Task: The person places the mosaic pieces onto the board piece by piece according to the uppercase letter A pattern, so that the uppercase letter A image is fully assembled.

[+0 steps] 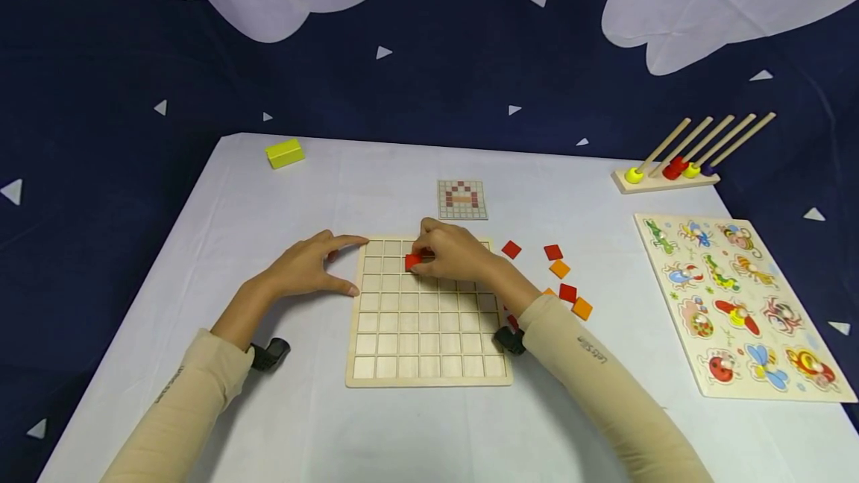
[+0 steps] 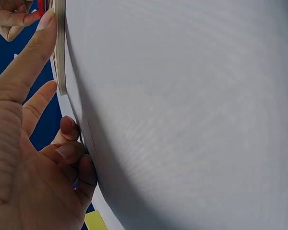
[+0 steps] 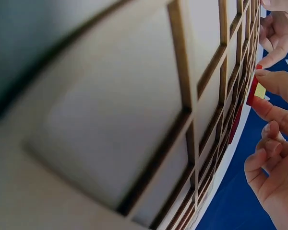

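Note:
A square wooden grid board (image 1: 429, 371) lies in the middle of the white table. Thumb and index finger of my left hand (image 1: 302, 268) are spread and touch its left edge; the other fingers curl loosely beneath, as the left wrist view shows. Over the upper rows, my right hand (image 1: 456, 250) pinches a red square tile (image 1: 411, 264) between thumb and index finger. In the right wrist view that tile stands tilted at the fingertips, and a second red tile (image 3: 235, 125) shows on the board. The right hand covers part of the upper rows in the head view.
Loose red tiles (image 1: 511, 249) and orange tiles (image 1: 560, 268) lie right of the board, some hidden by the right forearm. Behind the board is a pattern card (image 1: 462, 200). Farther out are a yellow block (image 1: 285, 154), a bead stacker (image 1: 664, 183) and an insect puzzle (image 1: 745, 308).

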### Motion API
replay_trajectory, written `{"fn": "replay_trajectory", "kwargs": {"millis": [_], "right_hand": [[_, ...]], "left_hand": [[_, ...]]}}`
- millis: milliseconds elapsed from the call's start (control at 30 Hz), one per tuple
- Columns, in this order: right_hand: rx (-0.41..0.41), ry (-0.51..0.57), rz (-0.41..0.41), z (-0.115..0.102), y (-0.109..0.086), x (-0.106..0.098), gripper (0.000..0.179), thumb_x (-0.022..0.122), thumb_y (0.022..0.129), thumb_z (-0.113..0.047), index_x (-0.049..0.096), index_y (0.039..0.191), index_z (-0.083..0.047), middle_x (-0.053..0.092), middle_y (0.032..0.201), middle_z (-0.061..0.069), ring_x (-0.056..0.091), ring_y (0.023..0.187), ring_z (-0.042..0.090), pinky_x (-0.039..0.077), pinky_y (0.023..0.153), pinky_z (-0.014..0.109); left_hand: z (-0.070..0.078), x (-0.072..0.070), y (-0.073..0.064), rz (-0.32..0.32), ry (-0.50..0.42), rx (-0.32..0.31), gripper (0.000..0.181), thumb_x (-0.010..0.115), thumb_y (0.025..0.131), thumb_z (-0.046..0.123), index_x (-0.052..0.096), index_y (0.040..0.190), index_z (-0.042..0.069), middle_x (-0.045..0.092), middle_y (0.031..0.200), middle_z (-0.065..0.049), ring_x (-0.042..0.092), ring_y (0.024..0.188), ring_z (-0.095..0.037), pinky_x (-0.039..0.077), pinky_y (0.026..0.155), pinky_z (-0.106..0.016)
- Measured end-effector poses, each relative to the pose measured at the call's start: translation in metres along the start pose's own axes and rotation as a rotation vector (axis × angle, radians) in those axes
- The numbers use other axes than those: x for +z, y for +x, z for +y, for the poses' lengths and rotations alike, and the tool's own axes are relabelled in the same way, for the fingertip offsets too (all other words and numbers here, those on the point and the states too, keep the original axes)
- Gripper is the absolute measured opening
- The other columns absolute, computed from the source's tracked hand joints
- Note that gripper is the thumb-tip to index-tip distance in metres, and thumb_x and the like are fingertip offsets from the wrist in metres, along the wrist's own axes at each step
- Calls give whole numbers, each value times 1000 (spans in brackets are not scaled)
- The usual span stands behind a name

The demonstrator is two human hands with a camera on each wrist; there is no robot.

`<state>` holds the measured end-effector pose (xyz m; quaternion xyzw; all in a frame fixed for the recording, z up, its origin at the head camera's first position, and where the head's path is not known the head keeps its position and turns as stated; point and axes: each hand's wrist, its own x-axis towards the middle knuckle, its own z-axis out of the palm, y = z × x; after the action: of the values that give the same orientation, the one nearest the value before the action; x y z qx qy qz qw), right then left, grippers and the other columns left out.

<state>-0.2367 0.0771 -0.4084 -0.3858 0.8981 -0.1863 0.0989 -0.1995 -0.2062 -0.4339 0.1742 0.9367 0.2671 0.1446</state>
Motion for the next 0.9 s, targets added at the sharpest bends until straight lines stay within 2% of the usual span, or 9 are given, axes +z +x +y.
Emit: {"fn": "replay_trajectory", "kwargs": {"millis": [367,733,900], "right_hand": [[-27,-79,20,-5,2,5,21,77,88,-28,75,97,-9,55,92,0,52,75,11,46,67,25],[-13,-54,29,-8,1,9,17,76,89,-28,70,91,-12,54,92,1,48,73,11,42,65,25],[9,-20,26,-7,0,9,19,75,90,-30,72,95,-12,54,92,0,48,74,11,43,67,26]], "left_hand": [[0,0,-1,2,0,-2,90,87,68,54,50,146,30,47,91,-4,40,74,-18,33,65,-33],[1,0,0,4,8,-1,90,87,68,53,50,146,30,47,91,-4,40,74,-18,34,65,-33],[0,1,0,3,7,0,90,87,68,53,50,146,30,46,90,-4,39,74,-18,33,65,-33]]}}
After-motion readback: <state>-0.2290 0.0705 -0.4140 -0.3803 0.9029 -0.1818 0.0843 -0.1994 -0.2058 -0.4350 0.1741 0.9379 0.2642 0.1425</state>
